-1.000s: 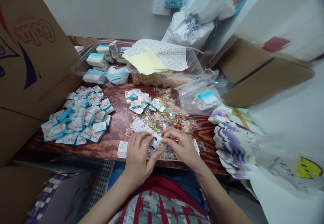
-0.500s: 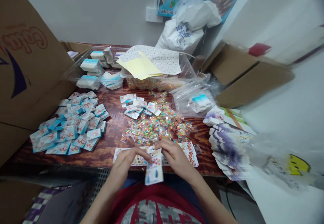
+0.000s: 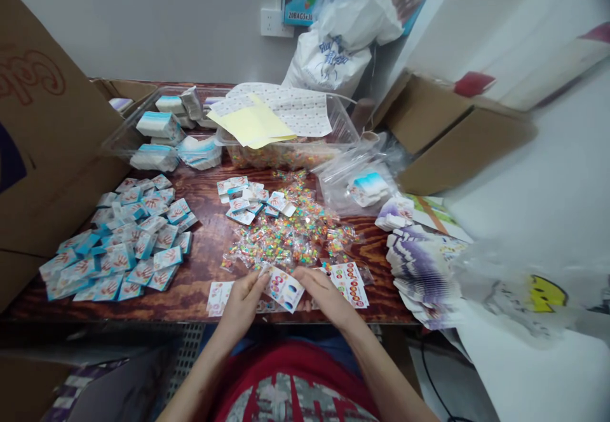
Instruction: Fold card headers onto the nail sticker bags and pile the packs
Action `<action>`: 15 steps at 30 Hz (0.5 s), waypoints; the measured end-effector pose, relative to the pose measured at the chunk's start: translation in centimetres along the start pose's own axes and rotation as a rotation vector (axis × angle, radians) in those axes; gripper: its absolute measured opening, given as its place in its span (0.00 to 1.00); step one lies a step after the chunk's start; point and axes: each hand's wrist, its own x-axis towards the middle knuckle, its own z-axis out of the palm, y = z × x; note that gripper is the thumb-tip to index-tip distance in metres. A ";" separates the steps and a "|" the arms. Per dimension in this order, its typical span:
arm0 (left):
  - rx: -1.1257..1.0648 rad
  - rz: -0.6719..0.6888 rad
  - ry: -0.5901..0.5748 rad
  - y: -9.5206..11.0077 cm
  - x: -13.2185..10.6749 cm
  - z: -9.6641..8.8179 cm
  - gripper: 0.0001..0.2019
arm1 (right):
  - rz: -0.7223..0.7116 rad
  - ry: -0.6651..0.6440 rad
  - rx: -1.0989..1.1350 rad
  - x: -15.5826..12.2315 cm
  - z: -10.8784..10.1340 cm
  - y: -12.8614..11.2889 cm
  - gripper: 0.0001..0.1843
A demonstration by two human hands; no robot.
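Observation:
Between my two hands, just over the table's front edge, a small printed sticker sheet (image 3: 284,290) is held tilted. My left hand (image 3: 245,298) pinches its left corner with thumb and fingers. My right hand (image 3: 326,292) grips its right side, fingers partly hidden beneath. Under the hands lie more printed sheets (image 3: 350,284), showing at both sides. Just behind them spreads a heap of small clear packets with coloured bits (image 3: 281,238). A few small white and blue boxes (image 3: 250,198) rest at that heap's back left.
To the left is a pile of small boxes with a hand print (image 3: 128,238), beside a big carton (image 3: 52,155). Clear plastic bins (image 3: 229,150) stand at the back. On the right are a zip bag (image 3: 352,187), fanned purple cards (image 3: 422,269) and an open carton (image 3: 457,136).
The sheet has been raised from hanging below my hands to a tilted hold between them. My left hand now pinches its corner. The view has shifted slightly right.

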 end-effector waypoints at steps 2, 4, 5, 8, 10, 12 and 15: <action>0.072 0.062 0.062 0.1 0.0 0.3 0.19 | 0.032 -0.040 0.022 -0.3 0.1 0.0 0.21; 0.106 0.121 -0.011 0.6 -0.5 0.8 0.19 | 0.032 -0.021 0.052 -0.3 0.5 0.0 0.20; 0.104 0.140 -0.074 0.9 -0.8 1.1 0.18 | 0.036 0.002 0.083 -0.2 0.7 0.1 0.21; 0.072 0.141 -0.204 1.4 -1.4 2.0 0.17 | 0.070 0.029 0.158 0.3 0.8 0.4 0.24; 0.027 0.091 -0.197 1.1 -1.3 2.3 0.18 | 0.063 0.045 0.122 0.6 0.0 0.7 0.25; -0.028 0.018 -0.150 0.6 -0.9 2.3 0.20 | -0.001 0.177 -0.037 0.9 -1.3 1.0 0.22; -0.067 -0.043 -0.087 0.0 -0.2 1.9 0.22 | -0.157 0.512 -0.468 1.7 -3.3 1.4 0.12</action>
